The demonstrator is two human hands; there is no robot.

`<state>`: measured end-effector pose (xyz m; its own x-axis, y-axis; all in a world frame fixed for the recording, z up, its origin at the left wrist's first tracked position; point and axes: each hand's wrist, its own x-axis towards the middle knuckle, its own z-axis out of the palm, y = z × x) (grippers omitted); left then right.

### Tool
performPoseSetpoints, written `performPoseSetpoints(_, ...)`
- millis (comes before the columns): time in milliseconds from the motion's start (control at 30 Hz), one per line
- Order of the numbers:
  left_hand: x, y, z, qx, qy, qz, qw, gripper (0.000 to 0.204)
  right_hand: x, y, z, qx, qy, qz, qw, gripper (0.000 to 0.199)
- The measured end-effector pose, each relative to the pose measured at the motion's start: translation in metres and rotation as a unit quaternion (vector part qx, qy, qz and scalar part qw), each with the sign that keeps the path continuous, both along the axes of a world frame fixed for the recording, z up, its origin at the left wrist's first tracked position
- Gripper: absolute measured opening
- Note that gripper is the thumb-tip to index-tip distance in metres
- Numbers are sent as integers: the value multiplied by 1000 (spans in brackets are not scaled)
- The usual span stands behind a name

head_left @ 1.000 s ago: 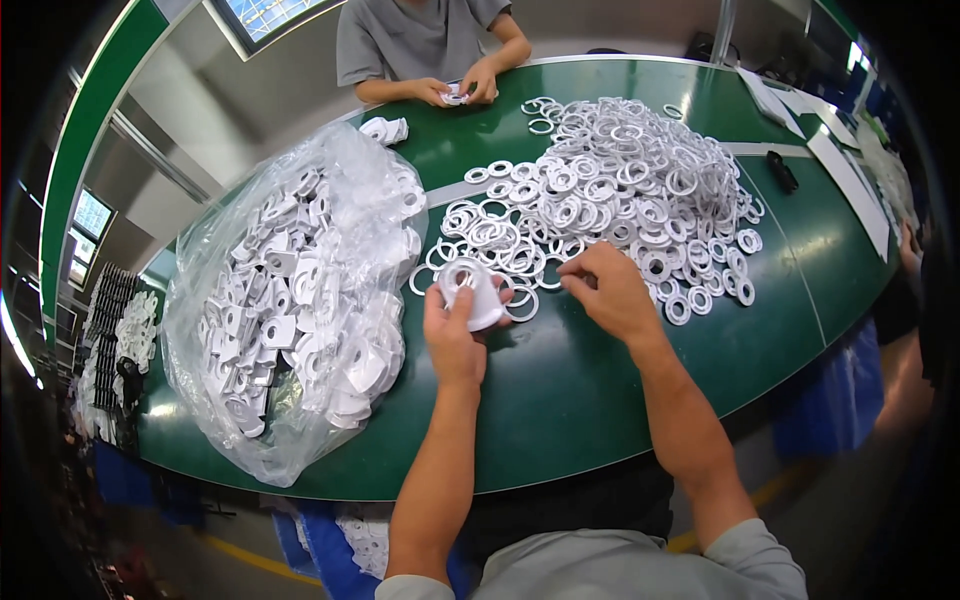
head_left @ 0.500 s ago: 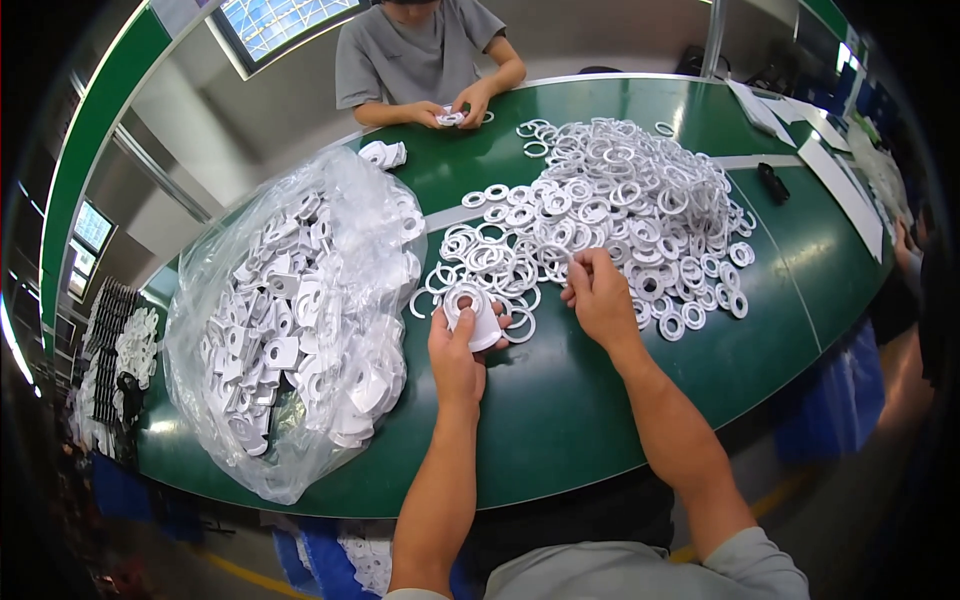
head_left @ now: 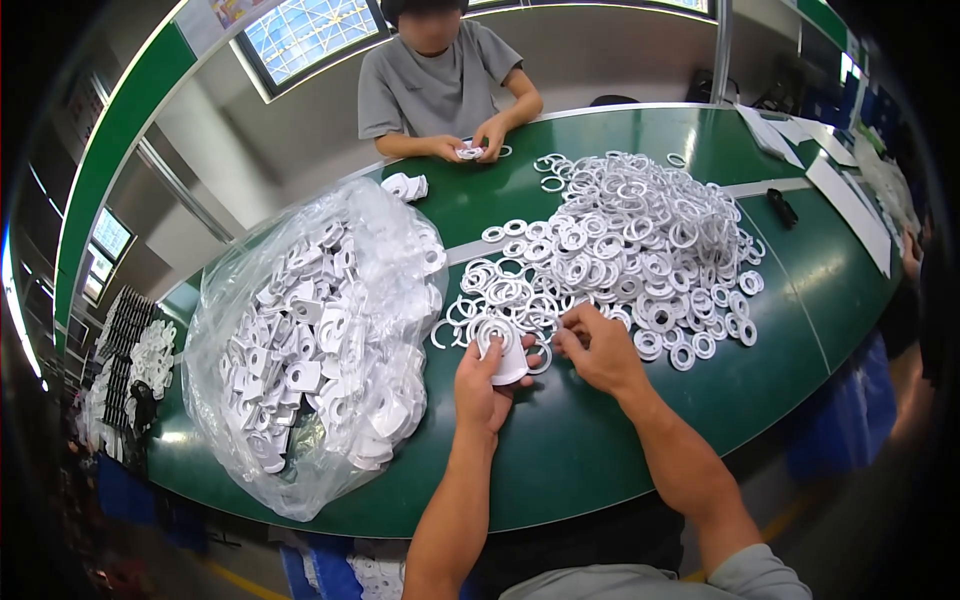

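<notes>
My left hand (head_left: 484, 392) is closed round a white plastic part (head_left: 512, 368) with a flat tab and a round ringed end, the thumb lying on the ringed end. Just to its right, my right hand (head_left: 604, 352) has its fingertips pinched together; whatever is between them is too hidden to name. Beyond both hands spreads a large heap of white rings (head_left: 640, 235), some whole and some with a gap. Several loose rings lie right behind the held part, partly covered by my hands.
A clear plastic bag (head_left: 225, 440) full of white tabbed parts stands open on the left of the green table (head_left: 590, 470). Across the table a co-worker (head_left: 440, 85) handles a small white part. A black object (head_left: 782, 208) and white sheets (head_left: 850, 215) lie at the right.
My right hand has come nearer to me and closer to the part in my left hand. The left hand keeps its hold. The whole view has shifted a little.
</notes>
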<state>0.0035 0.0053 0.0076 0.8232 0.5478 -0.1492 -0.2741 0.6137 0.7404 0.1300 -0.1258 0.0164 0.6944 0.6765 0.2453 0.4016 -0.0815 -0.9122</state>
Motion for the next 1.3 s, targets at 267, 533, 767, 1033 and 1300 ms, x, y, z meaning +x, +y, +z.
performPoseSetpoints(267, 1, -5, -7, 34, -26, -31, 999, 28, -7, 4, -12, 64, 293, 81, 951, 16)
performPoseSetpoints(533, -2, 3, -9, 35, -12, -3, 999, 26, 0, -4, 9, 15, 259, 135, 956, 14)
performPoseSetpoints(767, 0, -8, 0, 91, -2, -93, 992, 30, 41, -52, 40, 272, -28, -124, 954, 14)
performPoseSetpoints(1033, -8, -7, -5, 170, 24, -178, 969, 30, 23, -29, 27, -113, 29, 137, 984, 17)
performPoseSetpoints(1300, -7, -6, -1, 180, 26, -173, 968, 30, 26, -26, 26, -92, 164, 204, 961, 17)
